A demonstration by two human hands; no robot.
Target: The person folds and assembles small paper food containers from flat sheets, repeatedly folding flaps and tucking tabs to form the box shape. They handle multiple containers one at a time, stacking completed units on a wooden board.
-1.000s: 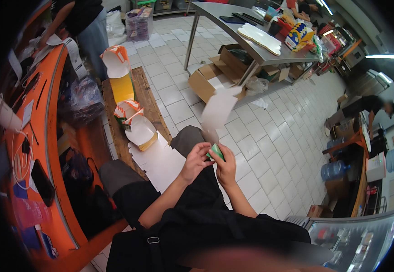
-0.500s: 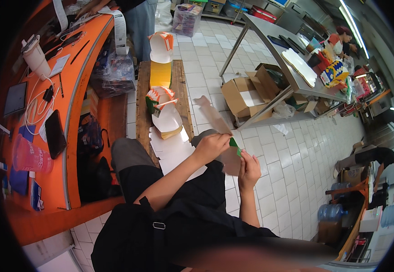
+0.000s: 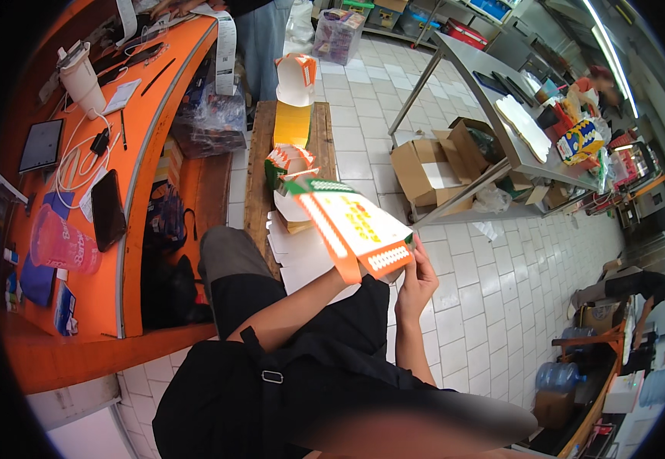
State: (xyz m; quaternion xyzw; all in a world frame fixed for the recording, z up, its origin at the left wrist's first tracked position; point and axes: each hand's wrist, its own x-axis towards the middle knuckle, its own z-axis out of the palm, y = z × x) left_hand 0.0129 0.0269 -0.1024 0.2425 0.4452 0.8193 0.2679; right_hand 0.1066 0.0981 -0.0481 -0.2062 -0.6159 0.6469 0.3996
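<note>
Flat printed cardboard box blank [image 3: 352,226], white with orange and green edges and yellow marks, is what I hold up in front of me with both hands, above my lap and the pale tiled floor [image 3: 455,306]. It is tilted, with its green end pointing up and to the left and its orange end down near my hands.

Going from the largest things: the curved orange worktop [image 3: 145,145] runs along my left side and carries a dark tablet [image 3: 42,144], a black phone [image 3: 108,209], white cables and a pink plastic cup [image 3: 61,245]. A metal table [image 3: 470,84] stands at the upper right, with brown cardboard boxes [image 3: 432,157] under it. Just ahead of my knees is a narrow wooden bench [image 3: 260,183], and on it I see stacks of the same folded boxes [image 3: 290,164] and a pile of white flat blanks [image 3: 302,256].

My right hand [image 3: 417,279] has its grip closed on the lower right edge of the blank, thumb on the near side. My left hand [image 3: 363,269] is mostly hidden behind the orange end, so I cannot tell how far its grip is closed, but it touches the blank from below.
</note>
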